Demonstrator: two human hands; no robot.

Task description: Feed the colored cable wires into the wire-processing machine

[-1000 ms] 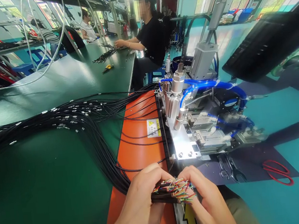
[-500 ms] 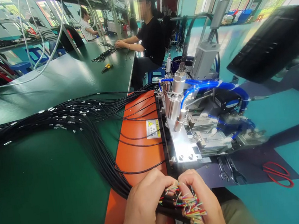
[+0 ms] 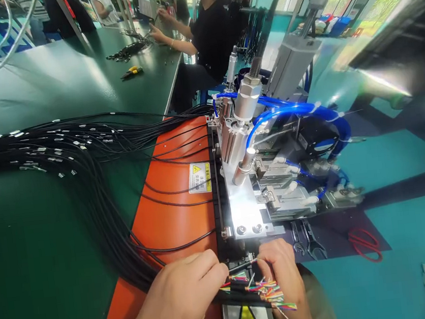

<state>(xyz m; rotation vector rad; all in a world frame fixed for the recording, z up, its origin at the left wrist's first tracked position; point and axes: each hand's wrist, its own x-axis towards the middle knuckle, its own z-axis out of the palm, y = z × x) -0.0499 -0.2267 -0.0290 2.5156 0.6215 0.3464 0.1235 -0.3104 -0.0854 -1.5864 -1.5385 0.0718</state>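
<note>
a thick bunch of black sheathed cables [image 3: 82,161] sweeps across the green bench [image 3: 36,261] and an orange metal plate [image 3: 173,215] to both hands. its far ends already carry small silver terminals [image 3: 60,174]; the near ends are stripped, with thin coloured cores [image 3: 265,289] fanned out and no terminals visible there yet. the left hand [image 3: 174,299] closes narrowly on the bunch, and the right hand [image 3: 283,274] pinches it too, just in front of a pneumatic fixture with blue air hoses [image 3: 275,173].
</note>
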